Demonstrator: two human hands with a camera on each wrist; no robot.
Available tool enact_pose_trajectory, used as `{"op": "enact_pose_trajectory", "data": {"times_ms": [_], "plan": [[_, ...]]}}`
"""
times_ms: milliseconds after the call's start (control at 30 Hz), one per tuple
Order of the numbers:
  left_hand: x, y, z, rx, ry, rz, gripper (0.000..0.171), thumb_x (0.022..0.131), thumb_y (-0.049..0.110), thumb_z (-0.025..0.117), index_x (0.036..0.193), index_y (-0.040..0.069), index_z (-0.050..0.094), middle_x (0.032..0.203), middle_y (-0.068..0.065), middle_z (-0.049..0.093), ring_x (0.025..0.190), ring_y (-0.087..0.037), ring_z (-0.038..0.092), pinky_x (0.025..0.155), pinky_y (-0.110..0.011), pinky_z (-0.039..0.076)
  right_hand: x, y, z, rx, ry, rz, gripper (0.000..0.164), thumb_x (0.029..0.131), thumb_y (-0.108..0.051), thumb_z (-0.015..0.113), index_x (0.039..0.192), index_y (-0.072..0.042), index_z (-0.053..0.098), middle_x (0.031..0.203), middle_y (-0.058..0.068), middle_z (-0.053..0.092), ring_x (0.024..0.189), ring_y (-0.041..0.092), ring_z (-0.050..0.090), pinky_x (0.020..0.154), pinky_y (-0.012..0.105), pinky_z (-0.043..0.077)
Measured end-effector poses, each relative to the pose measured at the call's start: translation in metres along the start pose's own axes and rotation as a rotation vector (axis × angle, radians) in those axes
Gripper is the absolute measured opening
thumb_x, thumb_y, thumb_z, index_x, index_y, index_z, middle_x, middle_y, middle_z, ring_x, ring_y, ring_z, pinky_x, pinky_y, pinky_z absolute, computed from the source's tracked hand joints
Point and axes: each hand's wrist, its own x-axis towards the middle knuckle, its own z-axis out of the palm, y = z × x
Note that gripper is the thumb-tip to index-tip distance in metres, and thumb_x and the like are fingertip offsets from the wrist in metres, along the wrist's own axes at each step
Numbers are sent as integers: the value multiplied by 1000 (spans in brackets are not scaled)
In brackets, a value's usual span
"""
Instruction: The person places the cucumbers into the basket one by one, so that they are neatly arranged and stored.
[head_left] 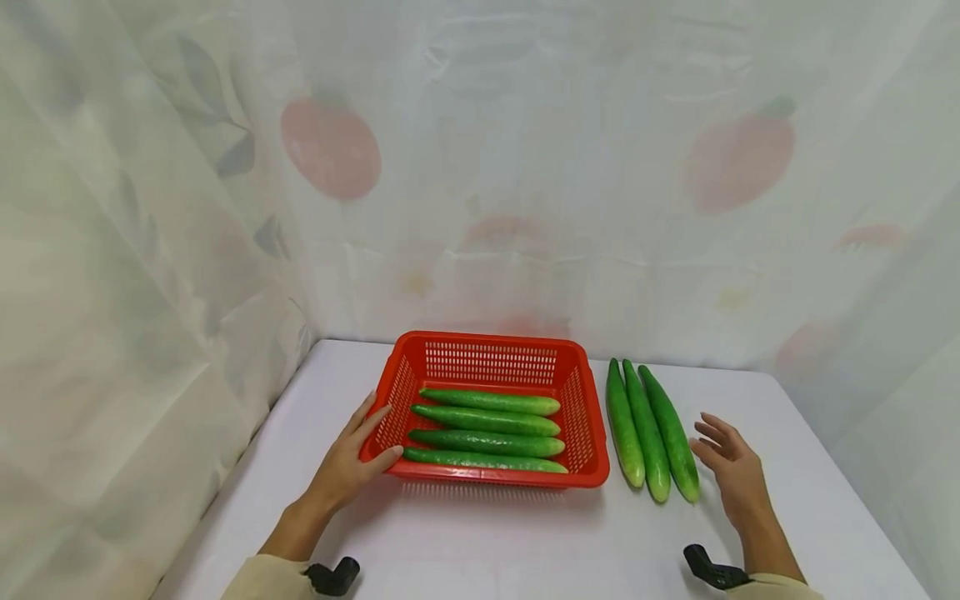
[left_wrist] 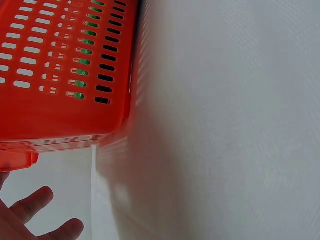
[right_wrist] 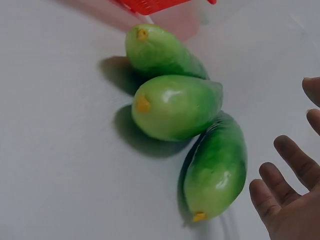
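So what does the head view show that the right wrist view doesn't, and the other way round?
Only the head view shows the left hand resting on the red basket, the four cucumbers lying inside it, and the fruit-print sheet behind.

Only the right wrist view clearly shows the small yellow tips on the near ends of the three loose cucumbers.

Both show those three, the right hand beside them, and the white tabletop; of the basket, the right wrist view catches just a part.
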Motion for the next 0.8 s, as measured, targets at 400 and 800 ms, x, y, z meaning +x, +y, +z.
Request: {"op": "enact_pose_trajectory", "data": {"times_ms": [400, 800], "plan": [[0, -1, 1, 7, -3, -2, 67, 86, 40, 69, 143, 12, 48, 158, -3, 21, 136, -38, 30, 94, -64, 37, 3, 18, 5, 24, -27, 55, 68, 97, -33, 60, 152, -10, 28, 149, 21, 33, 133, 41, 31, 80, 8, 38], [0, -3, 1, 4, -7, -8, 67, 86, 41, 69, 144, 12, 48, 158, -2, 20, 136, -37, 30, 94, -64, 38, 4, 28, 12, -93, -21, 69, 67, 95, -30, 64, 150, -9, 33, 147, 20, 36, 130, 39, 38, 79, 10, 36]]}}
